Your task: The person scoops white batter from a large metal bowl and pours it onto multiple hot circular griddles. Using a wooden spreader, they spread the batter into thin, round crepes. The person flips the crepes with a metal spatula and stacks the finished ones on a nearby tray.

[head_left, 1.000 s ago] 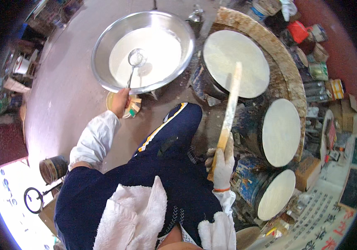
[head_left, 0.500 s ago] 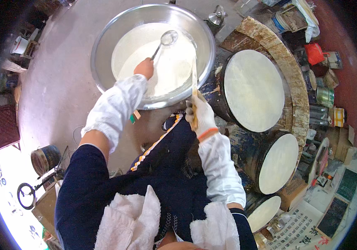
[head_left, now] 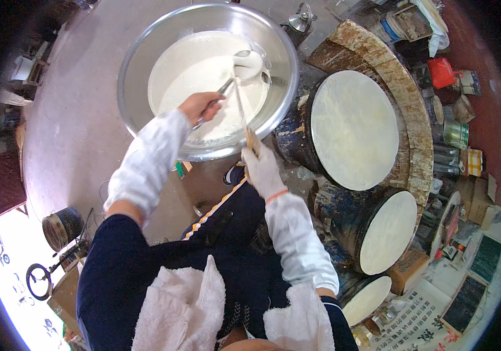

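A wide metal basin [head_left: 136, 64] holds creamy white batter [head_left: 183, 67]. My bare left hand [head_left: 201, 107] is closed round the handle of a ladle [head_left: 248, 63], whose bowl is over the far right part of the batter, blurred. My right hand [head_left: 262, 168], in a white glove, grips a thin wooden stick [head_left: 241, 108] at the basin's near right rim. The stick slants over the batter, and its far end meets the ladle near the bowl; whether they touch, I cannot tell.
To the right stand drum-shaped stoves with round pale tops: a large one [head_left: 355, 130], a middle one [head_left: 388, 232] and a smaller one [head_left: 367, 300]. A worn curved wooden wall [head_left: 417, 117] borders them. Beyond the basin is a metal kettle [head_left: 301, 20]. A bucket [head_left: 63, 227] stands left.
The ladle has swung nearer the stick, its bowl moving slightly right and down. My right hand has moved left, swinging the stick's far end leftward over the batter.
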Tool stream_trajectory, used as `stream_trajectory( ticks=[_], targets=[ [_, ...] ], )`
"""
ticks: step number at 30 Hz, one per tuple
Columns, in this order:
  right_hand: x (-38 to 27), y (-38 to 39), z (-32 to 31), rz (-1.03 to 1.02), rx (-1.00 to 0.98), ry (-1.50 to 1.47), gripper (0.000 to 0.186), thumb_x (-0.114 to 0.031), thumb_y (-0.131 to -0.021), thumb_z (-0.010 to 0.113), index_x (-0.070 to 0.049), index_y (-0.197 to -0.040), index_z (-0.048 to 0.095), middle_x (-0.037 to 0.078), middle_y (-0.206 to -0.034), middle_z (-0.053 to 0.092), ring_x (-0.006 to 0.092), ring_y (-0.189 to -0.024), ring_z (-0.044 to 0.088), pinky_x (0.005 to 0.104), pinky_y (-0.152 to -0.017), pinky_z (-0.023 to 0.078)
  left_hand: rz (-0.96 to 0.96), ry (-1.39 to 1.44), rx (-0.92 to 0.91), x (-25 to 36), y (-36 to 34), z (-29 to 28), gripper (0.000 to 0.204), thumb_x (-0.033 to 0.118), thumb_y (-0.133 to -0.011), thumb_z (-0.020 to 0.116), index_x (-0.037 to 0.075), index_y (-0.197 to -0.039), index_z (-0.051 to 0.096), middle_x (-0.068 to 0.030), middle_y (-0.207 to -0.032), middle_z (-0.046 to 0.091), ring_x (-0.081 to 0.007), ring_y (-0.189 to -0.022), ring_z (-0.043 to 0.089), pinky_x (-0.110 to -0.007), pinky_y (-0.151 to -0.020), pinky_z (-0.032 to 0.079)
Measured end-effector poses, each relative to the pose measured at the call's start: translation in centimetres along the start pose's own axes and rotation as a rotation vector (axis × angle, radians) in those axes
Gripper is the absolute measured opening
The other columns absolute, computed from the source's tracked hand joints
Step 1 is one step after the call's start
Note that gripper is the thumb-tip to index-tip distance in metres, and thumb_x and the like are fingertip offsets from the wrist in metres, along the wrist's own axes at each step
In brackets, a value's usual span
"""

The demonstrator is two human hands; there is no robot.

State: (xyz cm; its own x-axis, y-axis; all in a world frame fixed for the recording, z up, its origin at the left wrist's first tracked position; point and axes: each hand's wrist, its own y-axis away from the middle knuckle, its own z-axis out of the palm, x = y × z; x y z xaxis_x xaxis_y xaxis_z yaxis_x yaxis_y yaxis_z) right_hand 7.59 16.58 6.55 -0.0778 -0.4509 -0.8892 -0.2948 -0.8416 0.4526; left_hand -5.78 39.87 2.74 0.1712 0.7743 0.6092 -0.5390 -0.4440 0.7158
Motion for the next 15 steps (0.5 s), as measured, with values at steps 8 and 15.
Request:
stream_trajectory(
  ticks=[8,15],
  targets=[
    [-3.3,15.5,-0.4,0.093,-0.197,-0.098,0.059,-0.012,-0.096,0.059,-0.011,-0.153,0.045,-0.002,-0.079,0.058,0.0044,-0.054,0.047,0.0222,-0.048,0.038,0.266,-0.346,0.181,-1.8,28.2,-5.2,0.037,0.03,-0.109,0.044,0.005,-0.131,0.059,0.0052,-0.067,0.049,-0.003,-0.049,0.04,-0.02,-0.043,0.031],
    [-5.2,12.4,-3.5,0.068,-0.29,0.42,0.055,-0.014,-0.096,0.055,-0.013,-0.151,0.047,0.001,-0.079,0.061,0.0074,-0.054,0.053,0.025,-0.045,0.044,0.64,-1.668,0.445,-5.1,19.0,-12.0,0.029,0.021,-0.102,0.05,0.007,-0.127,0.056,-0.0197,-0.097,0.07,-0.0404,-0.091,0.068,-0.052,-0.073,0.052]
  ],
)
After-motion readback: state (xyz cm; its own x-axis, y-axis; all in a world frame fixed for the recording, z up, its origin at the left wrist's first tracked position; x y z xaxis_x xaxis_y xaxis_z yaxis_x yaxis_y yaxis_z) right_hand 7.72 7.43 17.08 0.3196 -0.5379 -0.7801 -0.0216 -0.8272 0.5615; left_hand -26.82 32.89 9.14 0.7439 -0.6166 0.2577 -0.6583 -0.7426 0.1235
